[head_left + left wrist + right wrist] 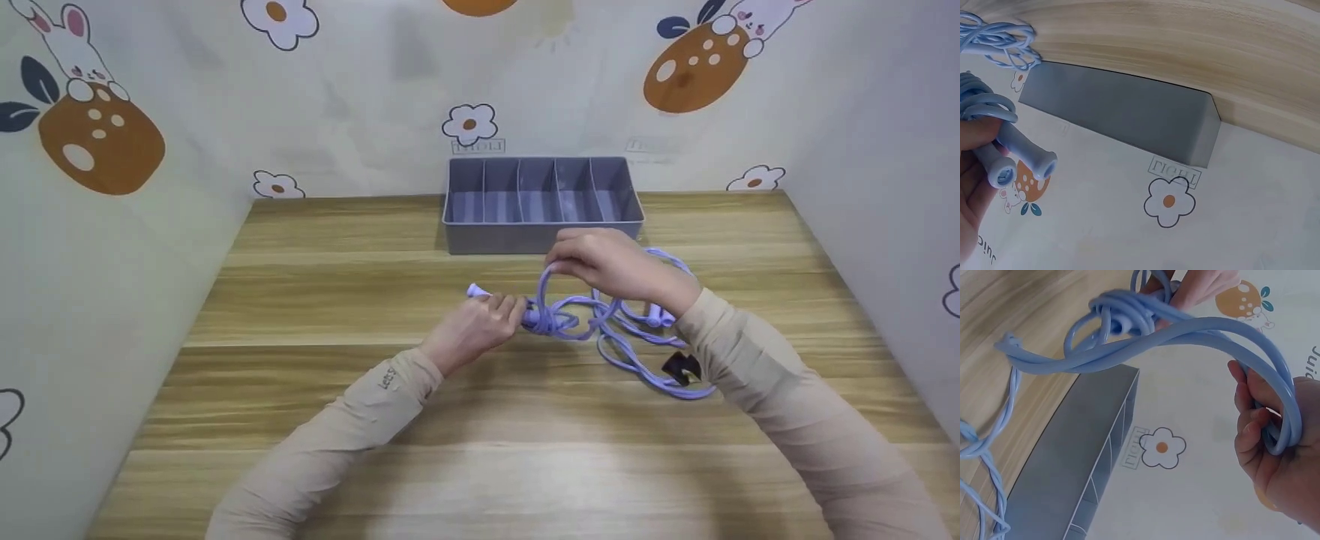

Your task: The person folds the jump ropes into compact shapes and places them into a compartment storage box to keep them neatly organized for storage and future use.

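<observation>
In the head view my left hand (480,324) grips a light blue jump rope by its handles. The left wrist view shows two handles (1028,152) side by side in that hand, with cord (982,101) wound round them. To the right and a little higher, my right hand (611,262) holds a doubled length of the cord. In the right wrist view this cord (1207,326) arches from the wound bundle (1123,312) into the curled fingers of the right hand (1280,455). More blue cord (637,367) lies loosely looped on the table beneath the right forearm.
Behind the hands, a grey box (540,238) with several compartments stands against the patterned back wall. Another light blue handle (655,316) lies among the loops at the right. A small black object (681,367), partly covered by the right sleeve, rests on the wooden table (315,300).
</observation>
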Available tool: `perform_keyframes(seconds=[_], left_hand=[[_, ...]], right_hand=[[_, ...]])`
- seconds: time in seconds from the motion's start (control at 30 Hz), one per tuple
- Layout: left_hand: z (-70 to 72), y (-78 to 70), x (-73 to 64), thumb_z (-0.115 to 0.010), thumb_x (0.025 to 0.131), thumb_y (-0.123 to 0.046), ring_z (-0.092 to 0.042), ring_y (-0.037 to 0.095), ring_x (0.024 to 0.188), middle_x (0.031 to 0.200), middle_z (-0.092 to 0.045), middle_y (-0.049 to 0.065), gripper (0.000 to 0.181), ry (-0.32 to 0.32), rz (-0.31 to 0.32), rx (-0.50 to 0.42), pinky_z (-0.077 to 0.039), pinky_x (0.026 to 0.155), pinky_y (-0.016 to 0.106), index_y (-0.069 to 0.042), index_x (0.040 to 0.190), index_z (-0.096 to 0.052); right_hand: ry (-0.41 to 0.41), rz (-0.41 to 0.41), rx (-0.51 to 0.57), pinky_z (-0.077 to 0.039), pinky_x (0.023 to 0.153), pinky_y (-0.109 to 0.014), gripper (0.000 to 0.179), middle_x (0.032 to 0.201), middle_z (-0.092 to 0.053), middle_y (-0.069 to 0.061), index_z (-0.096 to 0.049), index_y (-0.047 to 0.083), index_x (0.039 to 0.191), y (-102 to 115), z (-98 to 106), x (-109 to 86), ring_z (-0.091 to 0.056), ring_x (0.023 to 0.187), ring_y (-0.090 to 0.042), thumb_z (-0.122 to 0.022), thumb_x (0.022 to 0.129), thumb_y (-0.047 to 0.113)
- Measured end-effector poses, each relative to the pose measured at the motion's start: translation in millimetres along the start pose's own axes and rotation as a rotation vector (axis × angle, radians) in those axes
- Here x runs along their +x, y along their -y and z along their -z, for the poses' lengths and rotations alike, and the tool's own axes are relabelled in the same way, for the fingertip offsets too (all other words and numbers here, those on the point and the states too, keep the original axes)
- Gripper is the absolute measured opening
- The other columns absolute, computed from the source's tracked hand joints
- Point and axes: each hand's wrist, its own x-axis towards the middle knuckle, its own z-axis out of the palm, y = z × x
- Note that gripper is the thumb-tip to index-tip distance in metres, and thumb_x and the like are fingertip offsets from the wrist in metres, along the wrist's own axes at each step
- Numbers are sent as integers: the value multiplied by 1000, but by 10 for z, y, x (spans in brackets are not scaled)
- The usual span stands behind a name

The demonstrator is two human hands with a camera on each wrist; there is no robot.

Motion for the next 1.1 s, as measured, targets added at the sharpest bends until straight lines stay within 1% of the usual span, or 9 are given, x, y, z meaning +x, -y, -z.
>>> perform_keyframes(seconds=[0.1,0.27,0.37,0.47,0.63,0.73,0.87,0.97,1.1], left_hand=[[8,12,-24,-57,81,-5,-58,10,64,76,-63,1,12,-32,-40,-31,-48,49,18,-6,92,-62],[6,12,-95,-54,83,-5,-62,12,70,82,-67,2,15,-48,-94,-70,-51,57,21,-5,95,-62],[8,4,-123,-53,84,-4,-63,13,74,87,-67,3,17,-72,-118,-89,-53,60,22,-5,98,-63],[13,3,-134,-52,85,-4,-64,13,77,90,-67,3,19,-119,-148,-98,-53,65,23,-5,100,-63],[17,12,-156,-47,90,-7,-65,14,84,95,-68,4,21,-234,-178,-114,-53,72,23,-6,102,-65],[14,6,-155,-43,93,-8,-65,13,85,97,-69,4,24,-296,-166,-132,-52,75,23,-5,103,-65],[5,-6,-140,-42,94,-8,-66,14,85,98,-68,5,25,-341,-122,-164,-52,76,23,-5,105,-65],[-14,-5,-127,-44,93,-8,-66,16,84,97,-69,6,24,-368,-65,-229,-53,75,24,-4,105,-64],[-57,17,-98,-52,88,-5,-66,17,82,95,-69,8,20,-415,39,-342,-53,72,24,-2,103,-64]], right_hand=[[23,17,30,-46,63,-31,14,80,-60,-3,-68,4,91,-30,17,6,-54,68,-14,-58,88,13],[97,53,80,-46,63,-31,13,79,-59,-4,-68,4,89,-79,20,17,-52,66,-13,-58,87,12],[134,68,110,-45,62,-31,13,78,-59,-4,-68,3,88,-117,10,26,-51,65,-12,-57,88,11],[164,61,163,-45,61,-31,13,77,-59,-4,-68,2,88,-171,-3,31,-50,65,-12,-57,88,10],[198,40,329,-46,61,-25,14,77,-62,-7,-69,0,90,-287,-34,33,-50,66,-11,-58,87,8],[186,29,437,-45,60,-21,13,76,-63,-9,-69,0,89,-353,-78,36,-50,66,-10,-59,86,8],[129,-16,564,-46,61,-18,11,78,-65,-12,-69,-1,87,-438,-188,37,-53,67,-7,-61,84,6],[53,-75,629,-47,56,-19,10,77,-65,-9,-69,-2,86,-506,-300,30,-54,62,-6,-63,82,4],[-75,-165,698,-46,49,-20,11,72,-63,-1,-69,-6,88,-552,-459,29,-53,56,-8,-63,82,1]])
